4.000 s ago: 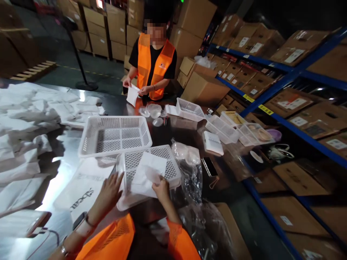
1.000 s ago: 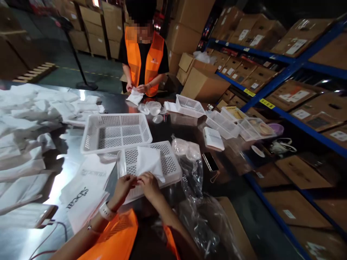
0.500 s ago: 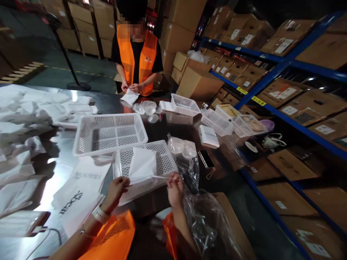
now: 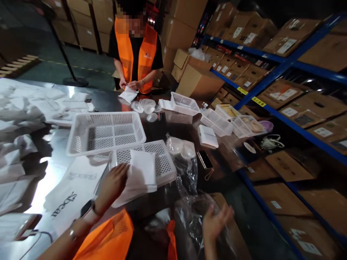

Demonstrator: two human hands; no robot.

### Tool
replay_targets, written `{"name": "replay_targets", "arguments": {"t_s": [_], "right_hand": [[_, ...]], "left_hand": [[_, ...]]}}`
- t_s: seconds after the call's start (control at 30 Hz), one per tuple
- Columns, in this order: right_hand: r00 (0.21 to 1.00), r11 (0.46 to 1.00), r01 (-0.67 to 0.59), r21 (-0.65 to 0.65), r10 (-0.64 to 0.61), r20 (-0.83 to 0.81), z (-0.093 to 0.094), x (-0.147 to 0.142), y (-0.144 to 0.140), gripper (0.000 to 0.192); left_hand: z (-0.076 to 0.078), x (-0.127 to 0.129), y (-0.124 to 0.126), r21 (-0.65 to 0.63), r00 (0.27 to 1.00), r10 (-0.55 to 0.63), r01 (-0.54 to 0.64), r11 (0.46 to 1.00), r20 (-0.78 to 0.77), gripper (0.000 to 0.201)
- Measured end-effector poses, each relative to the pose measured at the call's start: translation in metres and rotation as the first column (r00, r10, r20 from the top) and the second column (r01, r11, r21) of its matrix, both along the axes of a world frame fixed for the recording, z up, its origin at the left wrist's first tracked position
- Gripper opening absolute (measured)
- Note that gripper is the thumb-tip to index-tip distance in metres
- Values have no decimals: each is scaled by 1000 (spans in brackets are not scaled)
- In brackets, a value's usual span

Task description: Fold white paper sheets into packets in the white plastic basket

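While the left hand point(image 4: 114, 184) lies flat on a soft white pouch point(image 4: 142, 169), right hand point(image 4: 215, 222) fingers spread over crinkled plastic point(image 4: 189, 173).

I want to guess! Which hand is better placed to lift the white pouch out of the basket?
Probably left. The left hand already rests on the white pouch in the near basket; the right hand is off by the clear plastic bag.

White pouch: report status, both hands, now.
Left hand flat on white pouch in near basket. Right hand open, empty, by plastic bag.
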State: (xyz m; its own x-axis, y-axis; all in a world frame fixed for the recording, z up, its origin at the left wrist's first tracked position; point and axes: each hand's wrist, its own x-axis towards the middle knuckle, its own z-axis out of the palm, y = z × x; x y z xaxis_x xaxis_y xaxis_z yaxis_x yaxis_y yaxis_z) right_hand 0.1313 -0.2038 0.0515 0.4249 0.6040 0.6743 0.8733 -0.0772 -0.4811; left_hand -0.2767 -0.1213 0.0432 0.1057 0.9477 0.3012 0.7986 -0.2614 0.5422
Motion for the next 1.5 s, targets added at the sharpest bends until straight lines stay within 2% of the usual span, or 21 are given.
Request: {"name": "replay_targets", "arguments": {"t_s": [0.07,0.1,0.13,0.2,0.27,0.33,0.4,0.5,0.6,0.67,0.73,0.83,0.97,1.07,1.13,1.2,1.27,1.3,1.37,1.43,1.5], "right_hand": [[957,966,-257,-19,257,133,-1,-44,50,45],[854,873,-473,-118,487,182,-1,-70,77,42],[690,707,-647,-285,702,175,0,-96,104,41],[402,382,-777,-501,913,72,-1,-143,150,41],[271,219,-752,-621,963,12,-6,-176,179,34],[199,138,-704,-696,980,-7,-14,-189,191,38],[139,88,-678,-730,990,-10,-21,-186,192,43],[41,44,-698,-715,999,21,-23,-163,190,43],[-116,-29,-713,-700,990,77,-19,-138,193,48],[-205,-86,-711,-697,975,89,-18,-128,196,47],[-239,-122,-711,-692,968,75,-20,-125,197,43],[-253,-134,-693,-708,965,65,-26,-125,197,38],[-275,-149,-728,-670,957,87,-34,-125,194,38],[-246,-169,-758,-630,969,36,-36,-121,191,40],[-165,-159,-772,-615,985,-47,-37,-119,187,41],[-44,-139,-816,-561,983,-178,-37,-120,183,35],[52,-113,-884,-454,941,-336,-37,-123,177,26],[97,-74,-922,-379,905,-414,-37,-126,175,26],[201,73,-966,-246,813,-547,-37,-134,169,36],[319,261,-947,-185,716,-621,-37,-144,164,48],[419,399,-898,-184,653,-631,-38,-155,160,54]], "left_hand": [[4,23,31,48,974,-182,190,981,-136,44],[3,32,45,51,949,-247,262,964,-195,44],[0,38,56,39,923,-296,315,948,-246,44],[-12,39,71,-1,874,-368,387,922,-318,46],[-27,27,74,-27,836,-422,442,897,-351,51],[-40,8,71,-9,809,-473,502,865,-349,61],[-46,-8,66,20,792,-519,554,832,-322,67],[-42,-24,60,-36,742,-598,618,785,-305,64],[-36,-33,55,-116,667,-657,665,738,-352,65],[-37,-36,51,-83,649,-647,678,731,-399,63],[-40,-37,46,-2,655,-608,680,733,-448,62],[-45,-33,39,104,680,-549,669,736,-486,61],[-48,-25,33,142,717,-537,648,748,-444,53],[-44,-19,27,120,688,-636,706,697,-350,48],[-41,-16,22,98,668,-711,741,665,-219,45],[-38,-11,17,61,712,-702,702,709,-21,41],[-34,-7,14,-15,812,-540,556,831,221,37],[-32,-4,13,-71,849,-405,453,889,339,36],[-28,2,12,-194,845,-107,241,951,524,32],[-24,10,13,-280,765,119,82,957,633,33],[-20,20,15,-319,683,270,-56,946,679,35]]}}
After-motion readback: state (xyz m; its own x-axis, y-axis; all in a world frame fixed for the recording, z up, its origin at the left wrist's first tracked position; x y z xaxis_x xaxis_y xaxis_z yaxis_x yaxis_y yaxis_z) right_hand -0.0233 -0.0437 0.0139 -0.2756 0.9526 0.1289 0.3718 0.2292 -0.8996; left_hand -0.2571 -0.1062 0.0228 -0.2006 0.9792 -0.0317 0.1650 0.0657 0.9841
